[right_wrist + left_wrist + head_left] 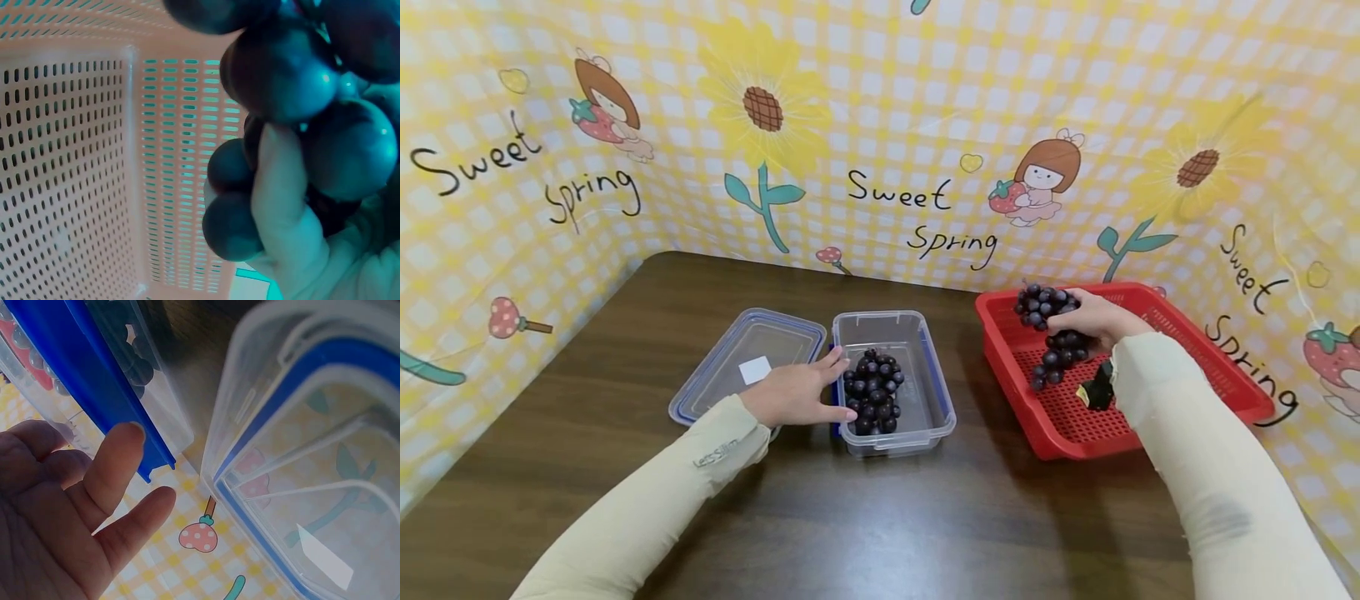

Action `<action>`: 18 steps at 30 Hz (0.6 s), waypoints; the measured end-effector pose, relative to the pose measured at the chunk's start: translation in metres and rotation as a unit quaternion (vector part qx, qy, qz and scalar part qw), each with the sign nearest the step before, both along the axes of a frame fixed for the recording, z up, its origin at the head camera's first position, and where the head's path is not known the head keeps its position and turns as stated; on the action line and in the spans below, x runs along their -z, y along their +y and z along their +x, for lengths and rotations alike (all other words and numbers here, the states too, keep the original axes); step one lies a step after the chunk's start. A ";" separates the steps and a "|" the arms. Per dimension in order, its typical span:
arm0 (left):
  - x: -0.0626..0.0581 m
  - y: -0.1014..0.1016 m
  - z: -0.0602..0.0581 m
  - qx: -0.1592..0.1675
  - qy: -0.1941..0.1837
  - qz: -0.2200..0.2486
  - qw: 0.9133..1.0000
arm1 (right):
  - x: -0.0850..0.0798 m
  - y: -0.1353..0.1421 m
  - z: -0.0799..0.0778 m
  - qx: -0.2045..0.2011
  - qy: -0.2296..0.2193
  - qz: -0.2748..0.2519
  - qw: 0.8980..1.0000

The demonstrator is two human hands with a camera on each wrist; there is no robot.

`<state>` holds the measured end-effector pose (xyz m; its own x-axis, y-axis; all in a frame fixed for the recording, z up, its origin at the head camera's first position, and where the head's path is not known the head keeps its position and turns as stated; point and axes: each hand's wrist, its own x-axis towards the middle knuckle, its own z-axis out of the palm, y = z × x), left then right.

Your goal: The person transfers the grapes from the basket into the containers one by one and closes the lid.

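My right hand (1093, 318) grips a bunch of dark grapes (1036, 307) over a red perforated basket (1017, 392). In the right wrist view the thumb (281, 181) presses against the grapes. More dark grapes (1060, 357) show just below that hand; whether they belong to the same bunch I cannot tell. At the left rim of a clear plastic container (925, 379), my left hand (797, 393) rests with fingers extended and thumb over the edge. Inside the container, along its left side, lies another bunch of dark grapes (874, 392).
A clear lid with a blue seal (778, 332) lies left of the container, partly under my left hand. Near my right wrist is a dark object with a yellowish end (1097, 388), kind unclear. A patterned yellow-checked cloth (895, 100) hangs behind the brown table (880, 533).
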<state>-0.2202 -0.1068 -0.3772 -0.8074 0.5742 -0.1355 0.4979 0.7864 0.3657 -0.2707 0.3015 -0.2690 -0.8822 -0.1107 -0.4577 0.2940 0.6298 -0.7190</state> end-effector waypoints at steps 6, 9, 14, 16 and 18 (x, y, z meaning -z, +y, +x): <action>0.004 -0.001 -0.003 0.003 0.008 0.005 1.000 | -0.013 -0.008 0.003 0.004 0.005 0.022 1.000; 0.006 -0.001 -0.003 0.004 0.008 0.007 1.000 | -0.017 -0.013 0.002 -0.002 0.005 0.031 1.000; 0.003 0.000 -0.002 0.006 0.011 0.004 1.000 | -0.019 -0.024 0.002 -0.008 0.009 0.031 0.999; 0.001 0.001 -0.002 0.007 0.012 0.002 1.000 | -0.019 -0.029 0.002 -0.008 0.011 0.032 0.999; 0.000 0.002 -0.001 0.009 0.015 -0.002 1.000 | -0.019 -0.035 0.002 -0.008 0.013 0.037 0.999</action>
<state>-0.2210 -0.1053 -0.3776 -0.8006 0.5882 -0.1146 0.5226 0.7788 0.3469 -0.2688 0.2666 -0.2500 -0.8925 -0.0912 -0.4417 0.2652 0.6859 -0.6776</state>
